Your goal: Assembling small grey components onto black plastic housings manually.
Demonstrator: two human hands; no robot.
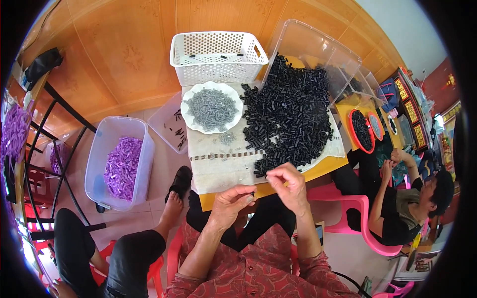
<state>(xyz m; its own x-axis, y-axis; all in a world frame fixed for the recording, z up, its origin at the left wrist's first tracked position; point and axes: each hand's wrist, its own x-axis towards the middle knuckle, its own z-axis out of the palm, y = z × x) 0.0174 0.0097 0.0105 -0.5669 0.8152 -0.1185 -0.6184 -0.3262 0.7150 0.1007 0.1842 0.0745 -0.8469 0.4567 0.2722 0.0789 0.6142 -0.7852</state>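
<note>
My left hand [232, 204] is closed near the table's front edge, pinching a small black tube-like piece [252, 195] between thumb and forefinger. To its right, my right hand [290, 187] is raised with thumb and forefinger pressed together; whatever lies between them is too small to make out. Just beyond the right hand spreads a large heap of short black plastic pieces [288, 114] on a pale cloth [213, 176]. A white scalloped plate [185, 110] at the heap's left holds small clear grey pieces [211, 109]. Several such pieces lie loose on the cloth below the plate.
Behind the plate stands a white perforated basket [218, 75]. A clear plastic box [318, 31] lies tipped behind the heap. On the floor at left, a bin [92, 171] holds purple pieces [123, 169]. People sit left and right, one on a pink chair [365, 216].
</note>
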